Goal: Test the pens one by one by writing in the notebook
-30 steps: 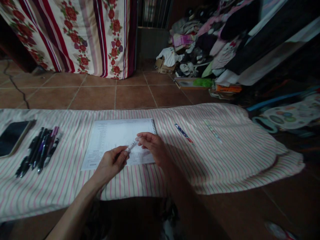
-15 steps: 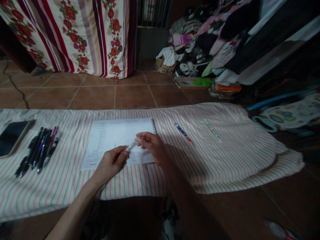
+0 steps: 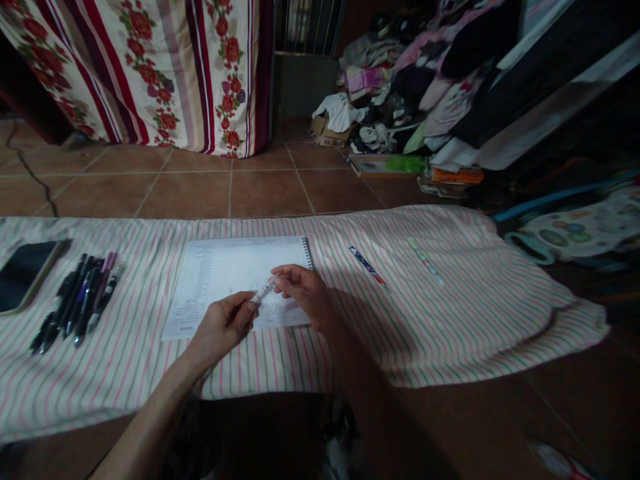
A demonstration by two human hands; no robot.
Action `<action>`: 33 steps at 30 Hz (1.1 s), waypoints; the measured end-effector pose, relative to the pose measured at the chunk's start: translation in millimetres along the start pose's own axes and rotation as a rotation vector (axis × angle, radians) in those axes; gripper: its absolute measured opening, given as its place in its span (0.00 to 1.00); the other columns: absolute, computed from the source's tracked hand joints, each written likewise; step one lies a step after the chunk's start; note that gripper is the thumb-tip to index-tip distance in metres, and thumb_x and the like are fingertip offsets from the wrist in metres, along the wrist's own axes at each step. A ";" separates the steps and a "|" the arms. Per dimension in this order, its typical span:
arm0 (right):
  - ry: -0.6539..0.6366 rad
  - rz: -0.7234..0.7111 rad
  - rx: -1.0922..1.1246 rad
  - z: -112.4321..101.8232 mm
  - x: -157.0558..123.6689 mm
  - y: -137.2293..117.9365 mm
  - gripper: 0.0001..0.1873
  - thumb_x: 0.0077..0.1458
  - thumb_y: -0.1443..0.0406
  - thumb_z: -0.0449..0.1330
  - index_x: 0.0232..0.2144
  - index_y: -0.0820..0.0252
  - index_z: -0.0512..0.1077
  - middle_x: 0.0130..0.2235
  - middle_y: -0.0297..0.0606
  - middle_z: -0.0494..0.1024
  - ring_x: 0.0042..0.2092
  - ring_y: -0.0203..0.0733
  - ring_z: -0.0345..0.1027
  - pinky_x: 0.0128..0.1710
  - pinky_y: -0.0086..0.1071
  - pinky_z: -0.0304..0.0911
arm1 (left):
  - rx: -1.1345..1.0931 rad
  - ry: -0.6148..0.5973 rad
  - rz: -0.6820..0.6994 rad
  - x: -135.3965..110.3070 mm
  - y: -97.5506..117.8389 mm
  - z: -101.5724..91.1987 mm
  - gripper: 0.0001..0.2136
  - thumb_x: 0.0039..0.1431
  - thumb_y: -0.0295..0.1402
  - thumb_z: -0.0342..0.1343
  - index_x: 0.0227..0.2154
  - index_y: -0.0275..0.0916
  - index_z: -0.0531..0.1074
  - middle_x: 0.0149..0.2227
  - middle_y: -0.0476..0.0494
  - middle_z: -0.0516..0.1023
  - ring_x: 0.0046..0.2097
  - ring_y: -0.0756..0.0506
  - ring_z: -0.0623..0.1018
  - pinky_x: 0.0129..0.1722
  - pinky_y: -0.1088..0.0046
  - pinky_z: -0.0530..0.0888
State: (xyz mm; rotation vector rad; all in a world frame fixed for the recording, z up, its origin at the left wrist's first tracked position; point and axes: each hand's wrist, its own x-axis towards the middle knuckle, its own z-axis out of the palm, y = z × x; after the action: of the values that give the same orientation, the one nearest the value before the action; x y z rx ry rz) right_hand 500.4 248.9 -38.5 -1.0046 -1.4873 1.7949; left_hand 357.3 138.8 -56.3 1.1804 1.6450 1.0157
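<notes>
A slim whitish pen (image 3: 263, 291) is held slantwise between both hands. My left hand (image 3: 223, 324) is closed on its lower end, thumb on top. At the upper end, my right hand (image 3: 303, 291) pinches the tip between thumb and fingers. Both hands are over a spiral notebook (image 3: 245, 257) with printed and handwritten marks on its page. To the right of the notebook lie a dark blue and red pen (image 3: 369, 268) and a pale patterned pen (image 3: 426, 262).
Several dark pens (image 3: 83, 300) lie bunched at the left beside a phone (image 3: 25, 273). Everything rests on a striped cloth (image 3: 450, 313). Beyond it are a tiled floor (image 3: 190, 193), a floral curtain (image 3: 175, 73) and a pile of clothes (image 3: 400, 87).
</notes>
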 end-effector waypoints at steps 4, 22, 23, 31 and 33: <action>-0.017 -0.005 0.000 -0.1 -1.5 -2.1 0.11 0.41 0.64 0.61 0.31 0.61 0.73 0.25 0.31 0.72 0.28 0.32 0.65 0.27 0.27 0.59 | -0.012 0.004 0.006 -0.2 -0.3 0.3 0.16 0.58 0.44 0.47 0.37 0.35 0.70 0.22 0.50 0.67 0.21 0.53 0.64 0.18 0.79 0.61; -0.051 -0.016 -0.025 1.4 -0.8 1.5 0.10 0.40 0.63 0.61 0.30 0.59 0.73 0.25 0.31 0.72 0.28 0.33 0.65 0.27 0.27 0.59 | -0.071 -0.013 -0.031 0.3 -2.7 0.3 0.18 0.57 0.45 0.48 0.40 0.34 0.69 0.23 0.50 0.67 0.21 0.54 0.63 0.18 0.79 0.60; -0.051 -0.015 -0.027 1.6 -0.7 1.9 0.10 0.40 0.63 0.61 0.30 0.60 0.73 0.25 0.31 0.72 0.28 0.33 0.65 0.27 0.27 0.59 | -0.081 -0.010 -0.033 0.2 -2.5 0.4 0.18 0.57 0.45 0.48 0.40 0.34 0.69 0.22 0.50 0.67 0.21 0.54 0.63 0.18 0.79 0.60; -0.050 -0.038 -0.043 1.6 -0.2 3.3 0.10 0.40 0.63 0.61 0.29 0.60 0.72 0.24 0.30 0.72 0.27 0.33 0.65 0.26 0.27 0.59 | -0.063 0.023 -0.005 -0.5 -1.7 0.5 0.19 0.57 0.45 0.48 0.40 0.34 0.70 0.21 0.50 0.68 0.19 0.54 0.63 0.18 0.78 0.60; -0.047 -0.048 -0.049 1.5 -0.2 3.9 0.10 0.41 0.63 0.61 0.30 0.60 0.72 0.24 0.30 0.72 0.27 0.33 0.65 0.27 0.27 0.59 | -0.054 0.034 -0.003 -0.6 -2.2 0.6 0.19 0.56 0.45 0.49 0.39 0.34 0.71 0.21 0.50 0.68 0.19 0.54 0.63 0.18 0.78 0.60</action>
State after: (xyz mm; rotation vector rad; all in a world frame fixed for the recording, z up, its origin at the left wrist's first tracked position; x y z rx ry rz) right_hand 499.3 247.1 -42.1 -0.9476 -1.5778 1.7672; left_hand 357.4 137.8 -58.4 1.1307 1.6349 1.0776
